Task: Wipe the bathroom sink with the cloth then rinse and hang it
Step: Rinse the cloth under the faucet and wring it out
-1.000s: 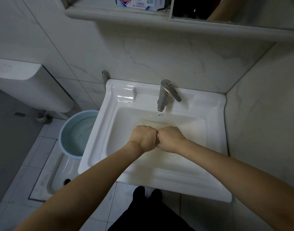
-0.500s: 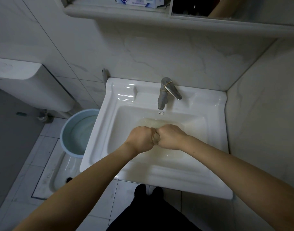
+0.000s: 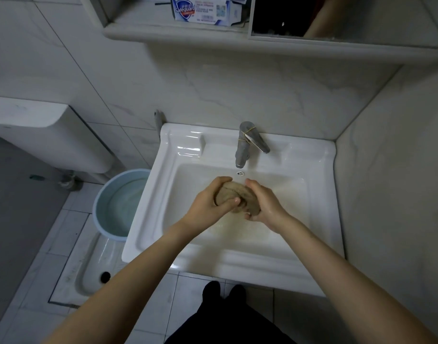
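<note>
A brownish wet cloth (image 3: 234,193), bunched into a ball, is held over the basin of the white sink (image 3: 319,175). My left hand (image 3: 208,204) grips its left side with the thumb across the front. My right hand (image 3: 263,204) cups its right side and underside. Both hands sit just in front of the chrome tap (image 3: 245,145), below its spout. Murky water lies in the basin around and under the hands. No stream shows at the spout.
A pale blue bucket (image 3: 101,194) with water stands on the floor left of the sink, beside a squat toilet pan (image 3: 89,269) and a white cistern (image 3: 46,137). A shelf (image 3: 163,33) with a soap box is above. The wall stands close on the right.
My fists were pressed together with the cloth hidden inside. Now the hands have loosened and moved slightly toward the tap, and the balled cloth shows between them.
</note>
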